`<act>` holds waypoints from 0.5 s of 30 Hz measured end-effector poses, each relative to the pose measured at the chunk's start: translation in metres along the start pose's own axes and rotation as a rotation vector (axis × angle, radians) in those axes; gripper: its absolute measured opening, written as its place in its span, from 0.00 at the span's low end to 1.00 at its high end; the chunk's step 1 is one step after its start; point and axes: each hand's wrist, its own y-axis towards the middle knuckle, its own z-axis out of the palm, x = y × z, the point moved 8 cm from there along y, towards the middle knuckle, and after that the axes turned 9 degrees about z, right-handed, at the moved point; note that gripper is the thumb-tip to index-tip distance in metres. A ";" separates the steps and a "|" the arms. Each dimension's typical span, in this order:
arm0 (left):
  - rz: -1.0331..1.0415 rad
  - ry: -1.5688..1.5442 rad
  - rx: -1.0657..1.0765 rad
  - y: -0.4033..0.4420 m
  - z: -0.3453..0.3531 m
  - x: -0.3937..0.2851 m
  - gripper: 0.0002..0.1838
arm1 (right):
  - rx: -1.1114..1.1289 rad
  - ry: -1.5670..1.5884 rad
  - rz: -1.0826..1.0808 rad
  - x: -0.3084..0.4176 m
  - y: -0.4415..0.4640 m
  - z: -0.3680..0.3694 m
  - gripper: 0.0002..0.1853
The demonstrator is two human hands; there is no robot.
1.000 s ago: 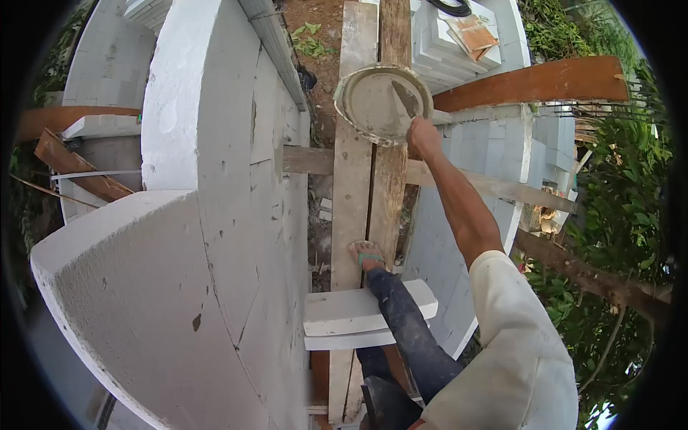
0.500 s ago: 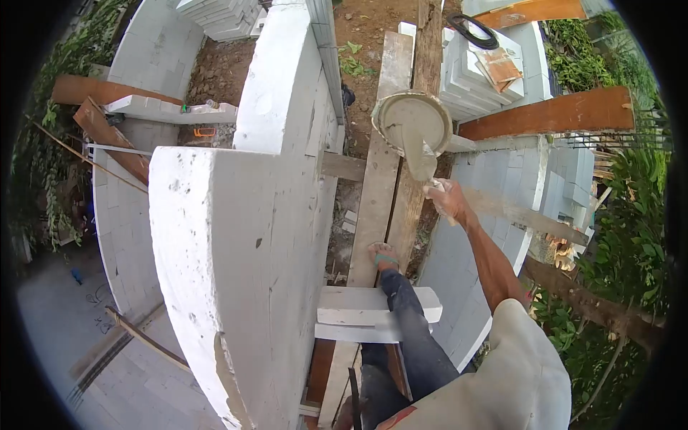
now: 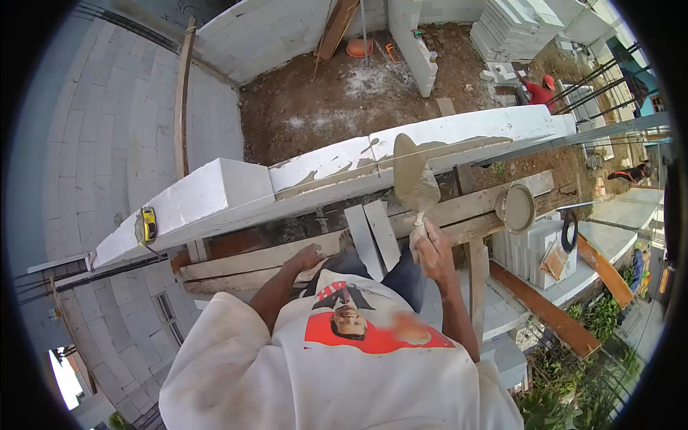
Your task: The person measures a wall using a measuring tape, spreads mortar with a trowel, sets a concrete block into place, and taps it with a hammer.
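Note:
My right hand point(image 3: 433, 249) is closed round the handle of a trowel point(image 3: 414, 174), whose blade carries wet grey mortar over the top edge of the white block wall point(image 3: 326, 159). Mortar is smeared along that edge, and a thin string runs above it. My left hand point(image 3: 307, 258) is low by my left side, near the planks; whether it holds anything is unclear. To the right, a round bucket point(image 3: 516, 208) of mortar rests on the planks point(image 3: 469, 208).
A yellow tape measure point(image 3: 148, 225) lies on the wall at the left. White blocks point(image 3: 534, 247) are stacked at the right beside brown boards point(image 3: 545, 309). Beyond the wall, a person in red point(image 3: 541, 93) is at the upper right.
The view has swung from the bucket to the wall top. My right hand has lifted the trowel out of the bucket with mortar and over the wall. My left hand has come into view.

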 end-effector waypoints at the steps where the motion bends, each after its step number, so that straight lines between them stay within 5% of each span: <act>1: 0.006 -0.008 -0.028 -0.005 -0.002 0.018 0.39 | 0.011 -0.030 -0.003 0.006 0.006 0.031 0.15; 3: -0.007 -0.049 -0.064 -0.024 -0.006 0.044 0.39 | -0.034 -0.629 -0.435 0.037 0.009 0.098 0.15; 6: -0.036 -0.101 -0.120 -0.044 -0.002 0.086 0.39 | -0.136 -0.937 -0.550 0.042 0.012 0.168 0.16; 9: 0.001 -0.039 -0.076 -0.065 0.003 0.108 0.38 | -0.194 -1.327 -0.479 0.039 0.031 0.213 0.27; 15: 0.065 0.059 0.042 -0.036 0.069 0.201 0.31 | -0.307 -1.771 -0.500 0.051 0.052 0.232 0.28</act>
